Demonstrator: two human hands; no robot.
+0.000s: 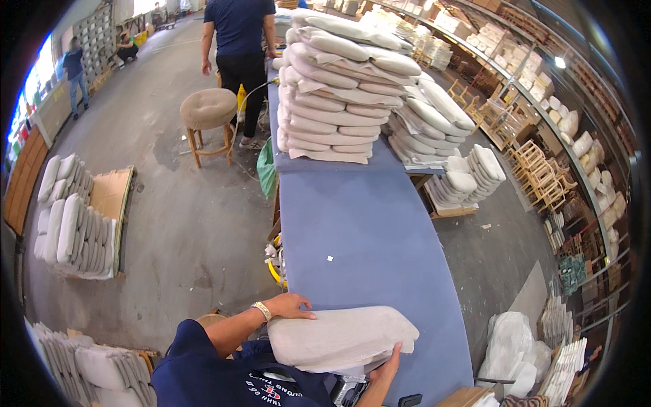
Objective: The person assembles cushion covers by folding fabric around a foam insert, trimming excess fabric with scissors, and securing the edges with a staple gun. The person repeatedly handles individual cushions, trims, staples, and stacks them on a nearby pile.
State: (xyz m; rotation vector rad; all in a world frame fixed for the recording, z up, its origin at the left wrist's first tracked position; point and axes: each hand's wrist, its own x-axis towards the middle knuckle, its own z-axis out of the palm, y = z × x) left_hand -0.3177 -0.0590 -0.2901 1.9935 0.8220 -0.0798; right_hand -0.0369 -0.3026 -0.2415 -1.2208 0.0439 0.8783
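A pale beige upholstered cushion (346, 336) is at the near edge of the blue-covered table (359, 224), close against my body. My left hand (291, 306) is at its far left corner, thumb against the fabric and fingers along the edge. At the near right corner, my right hand (386, 368) grips the rim with the thumb up on its side. Loose fabric hangs along the lower edge. Just below the cushion, a metal-bodied tool (349, 390) is partly hidden by it and my shirt.
Tall stacks of similar cushions (339, 88) stand on the table's far end. Beyond it, a person (237, 41) in dark clothes stands near a round padded stool (208, 112). More cushions (74, 230) sit on a pallet at left. A small white scrap (330, 258) lies on the table.
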